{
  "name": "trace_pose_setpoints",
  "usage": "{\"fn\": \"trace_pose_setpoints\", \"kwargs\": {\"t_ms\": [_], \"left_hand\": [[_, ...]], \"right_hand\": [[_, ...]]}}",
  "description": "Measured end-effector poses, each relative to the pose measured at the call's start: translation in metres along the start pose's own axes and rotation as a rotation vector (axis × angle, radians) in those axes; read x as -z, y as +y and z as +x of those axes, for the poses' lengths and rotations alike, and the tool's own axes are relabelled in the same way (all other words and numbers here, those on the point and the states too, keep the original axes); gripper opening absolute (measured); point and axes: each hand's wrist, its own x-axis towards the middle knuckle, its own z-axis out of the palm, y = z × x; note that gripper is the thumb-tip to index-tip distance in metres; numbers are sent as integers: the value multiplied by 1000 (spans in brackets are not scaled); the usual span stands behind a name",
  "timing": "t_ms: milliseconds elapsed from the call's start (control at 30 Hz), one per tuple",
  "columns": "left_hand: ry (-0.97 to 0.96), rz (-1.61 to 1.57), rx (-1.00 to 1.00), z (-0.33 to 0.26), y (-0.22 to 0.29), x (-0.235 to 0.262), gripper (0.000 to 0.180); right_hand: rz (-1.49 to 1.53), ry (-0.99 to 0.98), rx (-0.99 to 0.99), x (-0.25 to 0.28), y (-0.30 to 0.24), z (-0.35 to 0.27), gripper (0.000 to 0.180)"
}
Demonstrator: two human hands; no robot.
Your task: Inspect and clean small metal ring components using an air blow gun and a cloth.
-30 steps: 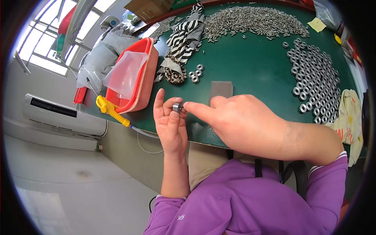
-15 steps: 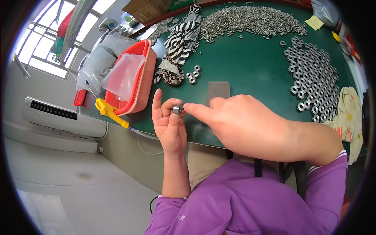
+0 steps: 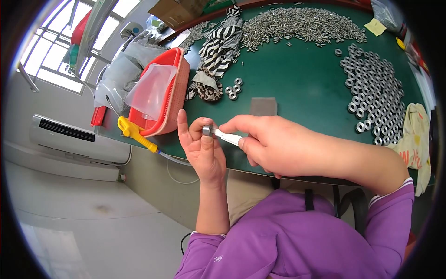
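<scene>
My left hand [image 3: 203, 151] is raised at the near edge of the green table [image 3: 302, 79], pinching a small metal ring [image 3: 207, 130] between thumb and fingers. My right hand [image 3: 274, 144] grips a thin white tool [image 3: 227, 136] whose tip touches the ring. A small grey pad [image 3: 263, 106] lies on the table just behind my right hand. Three loose metal rings [image 3: 233, 88] sit farther back.
Many metal rings [image 3: 376, 97] cover the right side, and a heap of small metal pins [image 3: 302, 25] lies at the back. A striped cloth [image 3: 218, 51], a red tray [image 3: 162, 93] with a clear bag, a yellow-handled tool [image 3: 134, 133] and a yellowish rag [image 3: 416, 135] are around.
My right hand has drawn back slightly to the right, so the white tool now shows between its fingers and the ring. My left hand stays in place.
</scene>
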Motion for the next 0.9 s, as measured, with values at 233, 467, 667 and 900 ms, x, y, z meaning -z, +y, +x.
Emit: {"fn": "trace_pose_setpoints", "kwargs": {"t_ms": [233,467,667,900], "left_hand": [[91,-123,104,1,0,8,40],[179,-329,345,2,3,12,25],[26,-394,380,0,8,19,27],[23,-375,366,-4,7,19,25]], "right_hand": [[129,-32,-63,3,2,7,37],[-158,248,217,8,16,15,30],[-231,255,338,4,20,17,29],[-347,172,337,-2,22,11,35]]}}
